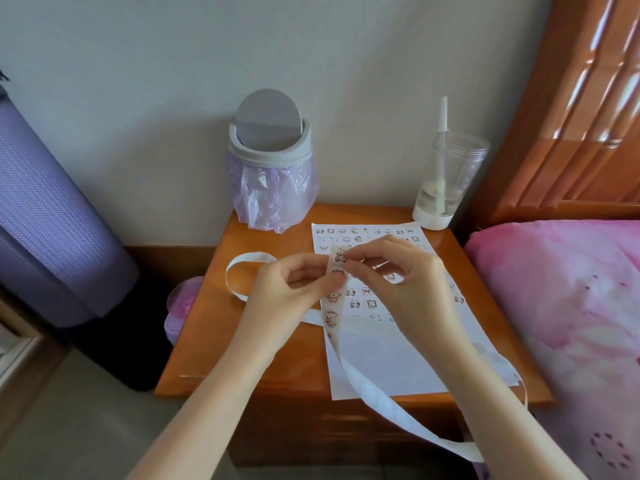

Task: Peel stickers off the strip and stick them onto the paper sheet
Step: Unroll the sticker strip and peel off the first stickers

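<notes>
Strip (pixel 331 315) stands raised at the centre of the frame, above the paper sheet (pixel 381 362), which lies flat on the wooden nightstand (pixel 242 341). The left hand (pixel 294 289) pinches the strip between thumb and curled fingers just below its top end, apparently to keep the backing taut and steady. The right hand (pixel 398 282) has thumb and forefinger closed on the top sticker (pixel 341 255), the other fingers spread clear; this looks like the lift of a sticker edge. Whether the sticker is already free of the backing cannot be told.

The unused length of strip trails down over the sheet and off the nightstand's front edge toward the lower right. A white loop (pixel 249 255) lies left of the hands and appears to be backing with nothing left on it. Rows of stickers fill the upper part of the sheet; the lower part is bare, so the work is judged well advanced but unfinished.

A lidded bin (pixel 272 161) and a clear cup (pixel 446 181) stand at the back of the nightstand, clear of the sheet.
</notes>
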{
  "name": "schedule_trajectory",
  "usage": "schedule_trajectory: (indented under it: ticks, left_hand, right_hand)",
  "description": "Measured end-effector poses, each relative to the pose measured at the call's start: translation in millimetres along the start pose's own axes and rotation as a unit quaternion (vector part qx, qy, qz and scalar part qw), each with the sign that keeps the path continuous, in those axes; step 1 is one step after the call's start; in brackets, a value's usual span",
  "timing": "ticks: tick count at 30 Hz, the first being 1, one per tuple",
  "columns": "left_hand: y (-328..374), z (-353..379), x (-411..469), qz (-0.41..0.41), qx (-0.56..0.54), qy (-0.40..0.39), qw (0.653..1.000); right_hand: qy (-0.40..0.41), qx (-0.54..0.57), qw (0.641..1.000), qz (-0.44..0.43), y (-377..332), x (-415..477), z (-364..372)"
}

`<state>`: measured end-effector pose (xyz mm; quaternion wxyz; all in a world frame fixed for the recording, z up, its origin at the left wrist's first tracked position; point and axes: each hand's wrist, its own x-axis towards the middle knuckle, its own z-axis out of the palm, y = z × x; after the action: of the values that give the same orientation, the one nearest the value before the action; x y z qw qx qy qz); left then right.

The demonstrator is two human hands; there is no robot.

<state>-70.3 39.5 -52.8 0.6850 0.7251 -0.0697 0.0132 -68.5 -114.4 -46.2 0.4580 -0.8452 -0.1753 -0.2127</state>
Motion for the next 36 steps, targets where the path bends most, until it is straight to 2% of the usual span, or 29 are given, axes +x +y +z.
schedule_trajectory:
  ticks: [3,7,11,20,28,36]
  left_hand:
    - [-0.4,0.4,1.7,0.007,0.007,-0.005,1.0]
    - [-1.0,3.0,3.2,0.014,0.012,-0.008,1.0]
    - [-1.1,4.0,2.1,0.039,0.025,-0.005,0.999]
    - [-2.2,1.5,-1.1,0.061,0.034,0.0,0.998]
    - [-5.8,0.0,-1.5,0.059,0.042,-0.005,0.997]
    - [-6.6,-0.1,-1.5,0.066,0.043,-0.007,0.997]
  right_hand:
    - [-0.001,-0.007,1.0,-0.007,1.9,0.1,1.9]
    - [0.0,0.045,0.999,0.024,3.0,-0.4,0.8]
    - [0.005,-0.01,1.0,-0.022,3.1,-1.4,-0.2]
    - [-0.027,-0.023,0.998,-0.055,4.3,-1.2,-2.7]
    - [-0.026,0.087,0.993,0.074,2.1,-0.1,-4.7]
    - [-0.022,0.101,0.989,0.111,-0.6,-0.8,-1.5]
